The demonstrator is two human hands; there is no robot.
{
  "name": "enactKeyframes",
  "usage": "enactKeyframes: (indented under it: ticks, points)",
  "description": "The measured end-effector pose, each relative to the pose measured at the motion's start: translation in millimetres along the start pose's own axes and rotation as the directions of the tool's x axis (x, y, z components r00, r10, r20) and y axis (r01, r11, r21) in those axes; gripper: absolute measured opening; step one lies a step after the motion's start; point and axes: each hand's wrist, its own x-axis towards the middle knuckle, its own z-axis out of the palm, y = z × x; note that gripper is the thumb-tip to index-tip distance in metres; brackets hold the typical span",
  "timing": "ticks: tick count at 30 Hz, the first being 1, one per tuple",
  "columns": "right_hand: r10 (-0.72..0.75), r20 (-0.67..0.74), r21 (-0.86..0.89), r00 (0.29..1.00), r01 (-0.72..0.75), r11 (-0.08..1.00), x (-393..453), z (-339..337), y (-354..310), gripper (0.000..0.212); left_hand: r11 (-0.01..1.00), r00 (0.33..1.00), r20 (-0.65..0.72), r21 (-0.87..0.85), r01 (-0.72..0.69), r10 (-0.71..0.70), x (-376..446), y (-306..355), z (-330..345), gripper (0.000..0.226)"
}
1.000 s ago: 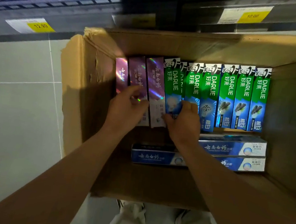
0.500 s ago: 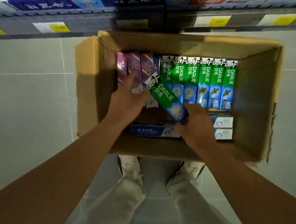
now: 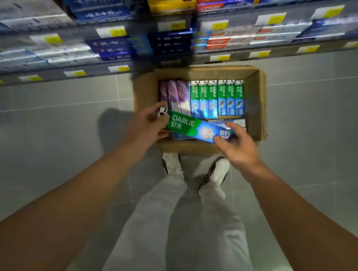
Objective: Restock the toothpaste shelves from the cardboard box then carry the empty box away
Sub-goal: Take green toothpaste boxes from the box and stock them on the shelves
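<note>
Below, cardboard box [image 3: 256, 104] of toothpaste cartons [image 3: 218, 98], purple cartons [image 3: 174, 95]

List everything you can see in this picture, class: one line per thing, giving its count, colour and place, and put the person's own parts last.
Held Darlie carton: one, green and blue, lying crosswise above the box's near end.
Cardboard box: one, brown, open on the floor below the shelves.
Darlie cartons in box: six, green and blue, in a row.
Purple cartons: about three, left end of that row.
Shelves: several tiers, stocked with blurred cartons, yellow price tags.
Floor: grey tiles.
Left hand: grips the held carton's left end.
Right hand: pinches its right end.
Shoes: two, white, beside the box.
</note>
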Motion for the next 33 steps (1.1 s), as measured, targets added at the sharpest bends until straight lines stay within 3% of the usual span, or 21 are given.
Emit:
enactKeyframes:
  ticks: [5, 12, 21, 33]
  points:
    - [0.004, -0.084, 0.136, 0.996, 0.007, 0.991, -88.6, -0.1, -34.7, 0.046, 0.995, 0.997, -0.029, -0.075, -0.068, 0.066, -82.6, 23.1, -34.1, 0.033]
    - [-0.214, -0.17, 0.043, 0.962, 0.224, 0.974, -193.4, 16.5, -68.7, 0.046, 0.97, 0.966, -0.094, 0.047, -0.238, 0.241, -184.5, 32.3, -93.7, 0.03]
    - [-0.547, -0.171, -0.073, 0.82, 0.543, 0.837, -329.8, 44.4, -153.2, 0.044, 0.883, 0.878, -0.134, -0.033, -0.468, 0.46, -322.6, 56.4, -186.5, 0.025]
    - [-0.784, -0.065, -0.095, 0.617, 0.778, 0.621, -445.6, 150.5, -296.1, 0.037, 0.726, 0.7, -0.226, 0.052, -0.686, 0.678, -413.0, 119.5, -375.7, 0.033]
